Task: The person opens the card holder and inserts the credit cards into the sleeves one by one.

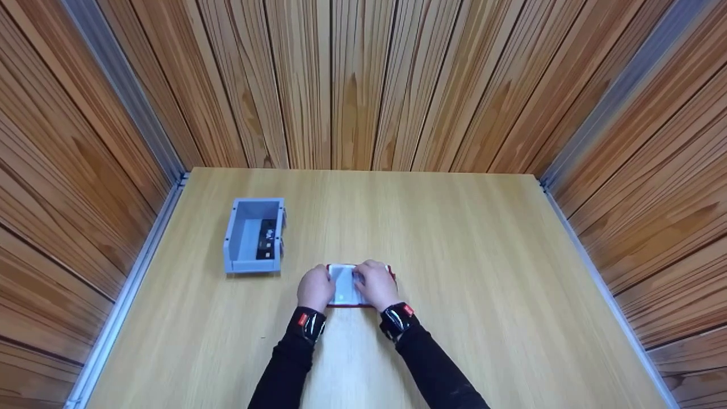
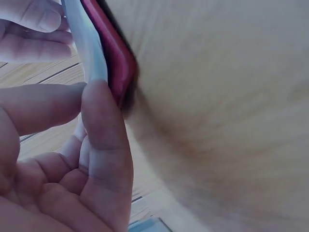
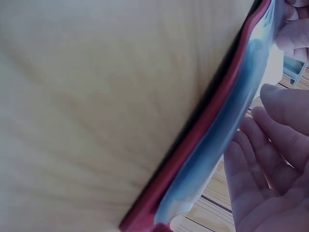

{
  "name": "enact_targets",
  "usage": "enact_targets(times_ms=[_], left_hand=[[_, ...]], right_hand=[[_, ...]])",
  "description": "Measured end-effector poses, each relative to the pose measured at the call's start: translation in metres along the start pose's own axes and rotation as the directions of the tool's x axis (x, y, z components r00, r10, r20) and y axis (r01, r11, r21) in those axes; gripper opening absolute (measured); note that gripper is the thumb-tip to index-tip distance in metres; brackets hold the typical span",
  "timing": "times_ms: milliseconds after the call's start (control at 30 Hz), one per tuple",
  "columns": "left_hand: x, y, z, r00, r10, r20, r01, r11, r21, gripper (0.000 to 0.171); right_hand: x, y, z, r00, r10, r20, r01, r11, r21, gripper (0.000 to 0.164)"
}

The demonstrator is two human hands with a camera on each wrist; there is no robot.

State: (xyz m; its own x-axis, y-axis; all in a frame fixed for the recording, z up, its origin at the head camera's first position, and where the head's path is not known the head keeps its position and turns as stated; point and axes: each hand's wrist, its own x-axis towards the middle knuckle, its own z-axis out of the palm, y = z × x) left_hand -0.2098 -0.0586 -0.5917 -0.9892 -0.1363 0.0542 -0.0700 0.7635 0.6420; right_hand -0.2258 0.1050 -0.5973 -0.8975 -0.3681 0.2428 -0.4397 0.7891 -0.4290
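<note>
A flat red object [image 1: 351, 307] lies on the table in front of me, with a clear, bluish plastic sheet [image 1: 343, 284] on top. Its exact kind cannot be told; in the left wrist view its red edge [image 2: 120, 58] looks thick, with a rounded corner. My left hand [image 1: 316, 288] pinches the sheet's corner between thumb and index finger, the sheet [image 2: 91, 43] bowing slightly off the red edge. Over the right part of the sheet is my right hand [image 1: 377, 284]. In the right wrist view its fingers [image 3: 244, 166] are loosely bent beside the sheet [image 3: 217, 125], thumb apart.
A grey-blue open bin [image 1: 244, 266] stands to the left, farther back on the wooden table [image 1: 466, 255]. Black boxes [image 1: 266, 238] with white lettering lie inside it. Wood-panelled walls [image 1: 358, 85] and metal rails [image 1: 136, 267] border the table.
</note>
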Motion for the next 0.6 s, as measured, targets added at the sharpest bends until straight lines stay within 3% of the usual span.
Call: enact_targets(times_ms=[400,600], left_hand=[[0.0031,-0.0004,0.0001,0.997,-0.043,0.057,0.042,0.999,0.029,0.013],[0.0031,-0.0002,0.0004,0.996,-0.072,0.045,0.07,0.997,0.044,0.012]], right_hand=[[0.0001,-0.0005,0.0032,1.0,-0.02,0.012,0.021,0.997,-0.076,0.025],[0.0006,-0.0024,0.0034,1.0,-0.012,0.022,0.014,0.995,-0.097,0.023]])
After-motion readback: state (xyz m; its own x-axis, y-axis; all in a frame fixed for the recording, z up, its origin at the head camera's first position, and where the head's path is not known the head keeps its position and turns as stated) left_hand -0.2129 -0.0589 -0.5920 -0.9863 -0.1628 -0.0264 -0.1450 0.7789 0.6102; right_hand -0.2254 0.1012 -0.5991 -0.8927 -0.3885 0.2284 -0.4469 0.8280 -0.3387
